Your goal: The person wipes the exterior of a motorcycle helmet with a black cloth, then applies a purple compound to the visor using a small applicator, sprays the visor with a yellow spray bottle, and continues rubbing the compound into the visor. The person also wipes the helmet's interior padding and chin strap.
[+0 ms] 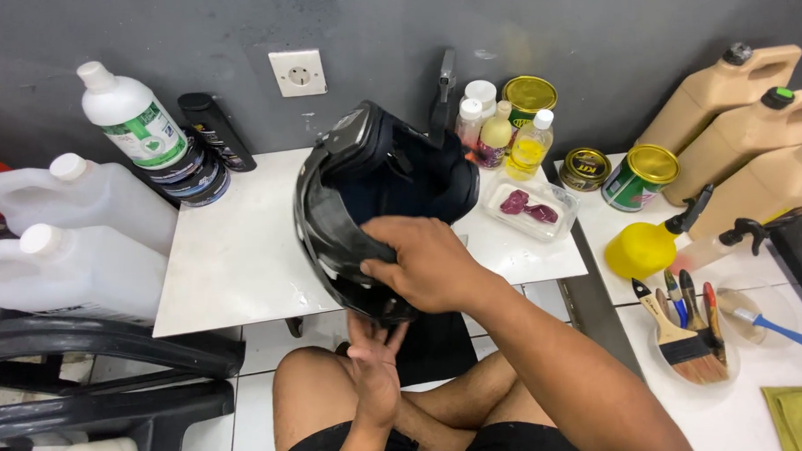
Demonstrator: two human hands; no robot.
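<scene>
Step in hand, by judgement: the helmet (373,200) is held up for handling over the front edge of the table (242,258), its opening turned toward the wearer, dark lining showing. The right hand (425,265) clamps the lower rim, fingers curled over the edge and thumb inside. The left hand (375,369) sits under the shell from below, fingers spread against its underside; how firmly it presses cannot be told.

The next move would call for a steady rim grip while the lower hand turns or supports the shell, clear of the bottles at the back edge.

Count:
- Helmet: one.
- White jugs (72,228) off the left edge: two, plus one white bottle behind.
- Tan jugs (753,133) to the right: three.
- Gold-lidded tins (639,177): three.
- Brushes (685,331): about four, some overlapping.
- Clear tray (534,207) at the right edge: one.
</scene>
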